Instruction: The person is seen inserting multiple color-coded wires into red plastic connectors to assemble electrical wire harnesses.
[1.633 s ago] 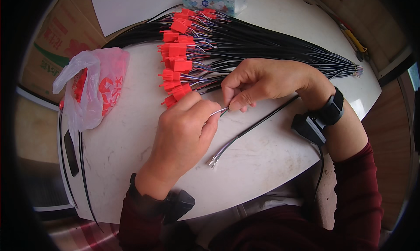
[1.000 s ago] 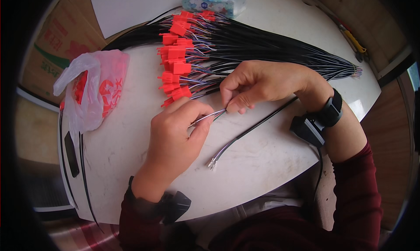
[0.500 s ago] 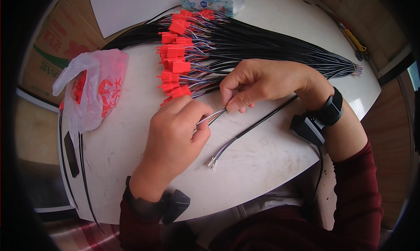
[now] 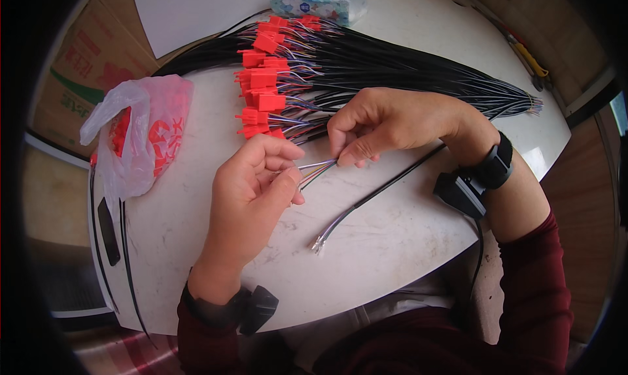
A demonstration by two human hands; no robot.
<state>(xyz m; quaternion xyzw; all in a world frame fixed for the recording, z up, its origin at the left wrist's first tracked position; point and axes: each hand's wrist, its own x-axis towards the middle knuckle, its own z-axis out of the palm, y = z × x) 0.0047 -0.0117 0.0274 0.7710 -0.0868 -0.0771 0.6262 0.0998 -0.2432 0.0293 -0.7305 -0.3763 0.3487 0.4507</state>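
Thin coloured wires (image 4: 318,169) fan out between my two hands over the white table. My right hand (image 4: 386,130) pinches them where they come together, thumb against forefinger. At their loose ends, my left hand (image 4: 258,182) closes its thumb and fingers on the wires; the tips are mostly hidden. Just below lies a black cable (image 4: 386,187), its stripped wires ending in bare metal terminals (image 4: 318,245). Behind my hands rests a big bundle of black cables (image 4: 405,64), with red plastic connectors (image 4: 263,77) on its left ends.
A thin plastic bag (image 4: 140,136) with red pieces stands at the left, near a cardboard box (image 4: 85,68). A blue-patterned soft pack (image 4: 319,2) sits at the back. Yellow-handled pliers (image 4: 528,60) lie along the far right edge. The white table (image 4: 366,270) curves off toward me.
My left hand has rolled over, its fingers loosening and lifting, so the wires show more spread apart. The right hand keeps its pinch in the same place.
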